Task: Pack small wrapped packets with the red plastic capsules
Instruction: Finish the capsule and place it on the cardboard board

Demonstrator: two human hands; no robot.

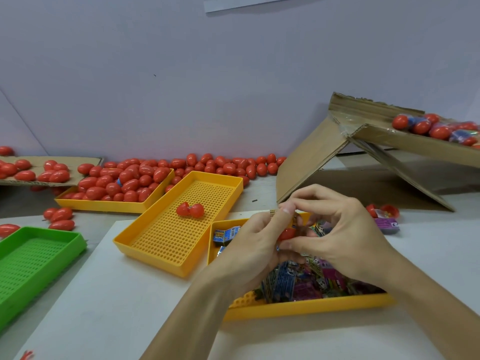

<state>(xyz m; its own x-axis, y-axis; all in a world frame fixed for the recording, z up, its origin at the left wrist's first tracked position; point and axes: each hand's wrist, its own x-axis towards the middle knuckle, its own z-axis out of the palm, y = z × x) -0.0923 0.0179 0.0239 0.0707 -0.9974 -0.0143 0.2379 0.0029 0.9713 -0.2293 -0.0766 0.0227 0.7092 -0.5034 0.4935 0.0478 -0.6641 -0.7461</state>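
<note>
Red plastic shows between my fingertips: a capsule (286,233) sits in the middle of both hands, held just above the yellow tray of packets (311,306). My left hand (255,252) curls round it from the near side, thumb raised over the top, and my right hand (337,229) arches over it from the far side, its fingers bent down to pinch at the same spot. A bit of printed wrapper peeks out by my left thumb, so I judge I am pushing a packet in or pressing the halves together; whether the capsule is closed yet I cannot tell, since my fingers hide the seam. Under my wrists the wrapped packets (293,284) lie heaped, blue and purple, so plenty is left to pack. Out past my left fingers, an open capsule (189,210) lies alone in the empty yellow tray (181,266), its two halves side by side. Farther left a second yellow tray (104,203) is piled with closed capsules (124,180), more are strewn along the wall, and a green tray (78,242) sits bare. Beyond my right fingers a cardboard box (376,141) holds more capsules mixed with packets. I would say the job is well underway but far from over.
</note>
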